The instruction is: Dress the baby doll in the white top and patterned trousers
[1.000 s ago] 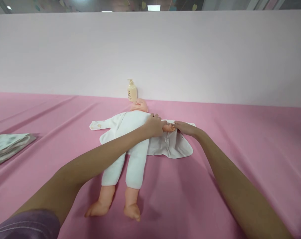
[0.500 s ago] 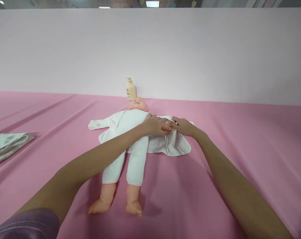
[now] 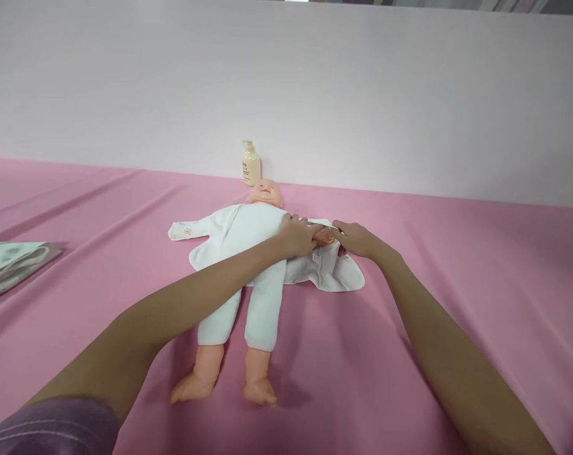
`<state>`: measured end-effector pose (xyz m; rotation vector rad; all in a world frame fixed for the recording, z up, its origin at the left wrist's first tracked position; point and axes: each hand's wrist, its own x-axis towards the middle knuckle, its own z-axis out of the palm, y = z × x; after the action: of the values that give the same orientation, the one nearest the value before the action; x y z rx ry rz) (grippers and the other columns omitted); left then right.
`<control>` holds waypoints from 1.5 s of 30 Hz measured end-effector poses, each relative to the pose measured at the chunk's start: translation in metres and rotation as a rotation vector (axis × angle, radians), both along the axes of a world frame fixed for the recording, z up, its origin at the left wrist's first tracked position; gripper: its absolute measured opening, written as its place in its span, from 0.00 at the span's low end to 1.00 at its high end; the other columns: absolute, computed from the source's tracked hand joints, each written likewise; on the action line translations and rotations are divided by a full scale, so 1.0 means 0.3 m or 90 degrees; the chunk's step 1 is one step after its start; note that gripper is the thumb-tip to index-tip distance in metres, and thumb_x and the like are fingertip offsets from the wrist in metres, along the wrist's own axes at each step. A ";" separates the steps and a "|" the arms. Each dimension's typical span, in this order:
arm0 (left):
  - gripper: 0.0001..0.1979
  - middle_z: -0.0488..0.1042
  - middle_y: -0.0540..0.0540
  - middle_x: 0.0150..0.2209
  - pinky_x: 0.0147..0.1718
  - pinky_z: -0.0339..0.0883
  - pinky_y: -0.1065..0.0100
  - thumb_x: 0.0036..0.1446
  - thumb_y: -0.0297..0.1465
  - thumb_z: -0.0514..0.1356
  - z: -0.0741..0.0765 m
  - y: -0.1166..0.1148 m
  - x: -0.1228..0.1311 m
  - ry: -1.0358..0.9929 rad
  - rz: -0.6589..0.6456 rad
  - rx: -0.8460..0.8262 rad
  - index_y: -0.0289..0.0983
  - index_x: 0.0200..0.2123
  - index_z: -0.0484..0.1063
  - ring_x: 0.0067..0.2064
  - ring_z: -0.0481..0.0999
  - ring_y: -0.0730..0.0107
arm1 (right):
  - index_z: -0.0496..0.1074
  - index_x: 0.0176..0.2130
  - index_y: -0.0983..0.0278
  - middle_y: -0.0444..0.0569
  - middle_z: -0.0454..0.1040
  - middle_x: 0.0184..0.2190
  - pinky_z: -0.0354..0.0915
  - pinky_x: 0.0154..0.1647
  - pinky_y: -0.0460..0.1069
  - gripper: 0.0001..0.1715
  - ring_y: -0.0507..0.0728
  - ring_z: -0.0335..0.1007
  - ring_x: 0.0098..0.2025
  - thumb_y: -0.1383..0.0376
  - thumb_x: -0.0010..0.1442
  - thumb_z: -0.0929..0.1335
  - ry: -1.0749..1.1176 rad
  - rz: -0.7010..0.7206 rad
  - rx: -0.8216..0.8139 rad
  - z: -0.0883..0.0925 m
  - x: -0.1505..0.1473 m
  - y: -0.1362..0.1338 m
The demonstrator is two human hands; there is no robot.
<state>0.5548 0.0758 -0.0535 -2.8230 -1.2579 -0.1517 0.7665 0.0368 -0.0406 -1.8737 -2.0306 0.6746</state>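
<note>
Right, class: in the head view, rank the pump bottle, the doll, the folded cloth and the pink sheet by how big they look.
1. Pink sheet
2. Doll
3. Folded cloth, cut off by the picture's edge
4. Pump bottle, farther back than the cloth

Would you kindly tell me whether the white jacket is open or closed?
Open: one side of the jacket lies spread beside the doll.
</note>
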 end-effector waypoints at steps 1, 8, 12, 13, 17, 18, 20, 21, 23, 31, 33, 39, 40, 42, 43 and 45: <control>0.28 0.75 0.35 0.64 0.60 0.56 0.44 0.73 0.49 0.50 0.000 -0.001 0.000 -0.005 -0.001 -0.003 0.49 0.71 0.68 0.64 0.70 0.35 | 0.62 0.36 0.57 0.47 0.79 0.25 0.68 0.41 0.53 0.16 0.62 0.80 0.33 0.54 0.76 0.59 -0.003 0.007 -0.001 0.003 0.003 -0.001; 0.27 0.77 0.38 0.63 0.62 0.57 0.47 0.75 0.49 0.48 0.011 0.003 -0.006 -0.036 0.002 -0.028 0.42 0.66 0.72 0.63 0.70 0.42 | 0.64 0.38 0.58 0.47 0.81 0.32 0.71 0.45 0.55 0.16 0.61 0.81 0.36 0.53 0.76 0.59 0.064 0.009 -0.049 0.009 0.028 -0.002; 0.25 0.79 0.44 0.60 0.62 0.57 0.49 0.75 0.50 0.47 0.013 0.014 -0.006 -0.064 -0.012 -0.052 0.50 0.63 0.75 0.60 0.73 0.48 | 0.65 0.37 0.58 0.48 0.81 0.32 0.71 0.44 0.53 0.18 0.60 0.80 0.36 0.53 0.77 0.59 0.078 0.015 -0.057 0.006 0.026 0.000; 0.25 0.80 0.44 0.59 0.61 0.57 0.49 0.75 0.51 0.48 0.012 0.016 -0.006 -0.070 -0.011 -0.047 0.51 0.62 0.76 0.59 0.74 0.48 | 0.65 0.37 0.58 0.48 0.81 0.31 0.70 0.44 0.53 0.18 0.60 0.79 0.36 0.53 0.76 0.59 0.056 0.016 -0.046 0.005 0.024 0.002; 0.24 0.83 0.44 0.53 0.59 0.60 0.49 0.74 0.50 0.49 0.004 0.019 0.000 -0.086 -0.006 -0.040 0.50 0.57 0.80 0.56 0.77 0.47 | 0.63 0.34 0.58 0.48 0.80 0.30 0.65 0.39 0.51 0.19 0.60 0.75 0.36 0.53 0.76 0.59 -0.054 0.013 0.031 0.006 0.012 0.004; 0.25 0.83 0.43 0.52 0.58 0.61 0.50 0.74 0.50 0.49 0.002 0.018 0.003 -0.086 0.001 -0.037 0.48 0.55 0.81 0.55 0.77 0.47 | 0.62 0.33 0.58 0.48 0.80 0.31 0.64 0.37 0.51 0.19 0.59 0.74 0.35 0.54 0.76 0.59 -0.073 0.009 0.044 0.007 0.010 0.004; 0.26 0.83 0.39 0.51 0.57 0.62 0.50 0.73 0.51 0.50 -0.001 0.016 0.011 -0.083 0.028 -0.022 0.42 0.54 0.81 0.55 0.78 0.46 | 0.61 0.33 0.58 0.48 0.79 0.32 0.62 0.36 0.51 0.19 0.59 0.73 0.34 0.55 0.76 0.58 -0.097 0.002 0.053 0.011 0.005 0.000; 0.27 0.83 0.37 0.52 0.57 0.63 0.50 0.73 0.50 0.50 -0.002 0.015 0.014 -0.082 0.043 -0.013 0.39 0.53 0.80 0.55 0.79 0.46 | 0.61 0.33 0.58 0.49 0.79 0.33 0.61 0.35 0.51 0.20 0.59 0.73 0.34 0.54 0.77 0.58 -0.105 0.001 0.053 0.015 0.004 -0.003; 0.26 0.82 0.36 0.53 0.57 0.65 0.50 0.72 0.49 0.52 -0.003 0.016 0.020 -0.081 0.060 0.005 0.37 0.53 0.80 0.55 0.80 0.46 | 0.60 0.33 0.58 0.49 0.78 0.33 0.59 0.34 0.51 0.21 0.59 0.72 0.34 0.53 0.77 0.58 -0.123 -0.001 0.056 0.024 0.004 -0.010; 0.24 0.83 0.34 0.51 0.54 0.69 0.53 0.73 0.47 0.54 0.016 0.040 0.025 -0.075 0.074 0.032 0.33 0.50 0.80 0.54 0.82 0.47 | 0.59 0.32 0.59 0.47 0.73 0.30 0.53 0.31 0.51 0.21 0.57 0.66 0.30 0.54 0.77 0.57 -0.176 0.035 0.055 0.048 -0.048 -0.034; 0.26 0.82 0.33 0.52 0.55 0.70 0.55 0.71 0.49 0.58 0.023 0.039 0.020 -0.081 0.070 0.036 0.31 0.51 0.79 0.55 0.81 0.47 | 0.57 0.30 0.59 0.47 0.72 0.29 0.51 0.30 0.51 0.22 0.56 0.64 0.29 0.55 0.76 0.57 -0.185 0.027 0.059 0.046 -0.070 -0.036; 0.21 0.80 0.34 0.56 0.58 0.70 0.54 0.65 0.41 0.66 0.048 0.039 -0.031 -0.052 0.001 0.054 0.33 0.55 0.76 0.59 0.77 0.47 | 0.57 0.30 0.60 0.45 0.71 0.29 0.51 0.31 0.51 0.19 0.55 0.63 0.29 0.59 0.74 0.59 -0.184 0.005 0.083 0.020 -0.088 -0.028; 0.20 0.80 0.34 0.56 0.58 0.70 0.53 0.64 0.38 0.67 0.053 0.041 -0.037 -0.039 -0.004 0.058 0.33 0.55 0.76 0.59 0.77 0.47 | 0.57 0.30 0.60 0.45 0.70 0.28 0.50 0.31 0.50 0.19 0.55 0.63 0.29 0.60 0.74 0.60 -0.181 0.003 0.088 0.017 -0.088 -0.026; 0.19 0.80 0.34 0.56 0.56 0.70 0.52 0.63 0.32 0.67 0.065 0.045 -0.038 -0.027 0.000 0.065 0.32 0.55 0.75 0.58 0.77 0.46 | 0.56 0.29 0.60 0.44 0.69 0.27 0.49 0.30 0.50 0.19 0.55 0.62 0.28 0.59 0.74 0.60 -0.177 -0.001 0.100 0.015 -0.091 -0.024; 0.18 0.80 0.33 0.55 0.55 0.71 0.52 0.64 0.31 0.67 0.072 0.047 -0.033 -0.025 0.005 0.068 0.32 0.54 0.75 0.57 0.78 0.45 | 0.55 0.29 0.60 0.44 0.68 0.27 0.49 0.30 0.50 0.20 0.54 0.61 0.28 0.59 0.74 0.60 -0.174 -0.004 0.107 0.016 -0.094 -0.023; 0.16 0.80 0.32 0.52 0.50 0.72 0.53 0.66 0.32 0.65 0.085 0.053 -0.017 -0.026 0.018 0.072 0.31 0.54 0.74 0.55 0.79 0.45 | 0.55 0.30 0.59 0.43 0.67 0.26 0.49 0.30 0.50 0.20 0.54 0.60 0.27 0.58 0.75 0.59 -0.167 -0.011 0.123 0.020 -0.104 -0.022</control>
<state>0.5496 0.0918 -0.0282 -2.7186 -1.2529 -0.2719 0.7353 0.0301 -0.0347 -1.9453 -2.1444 0.2269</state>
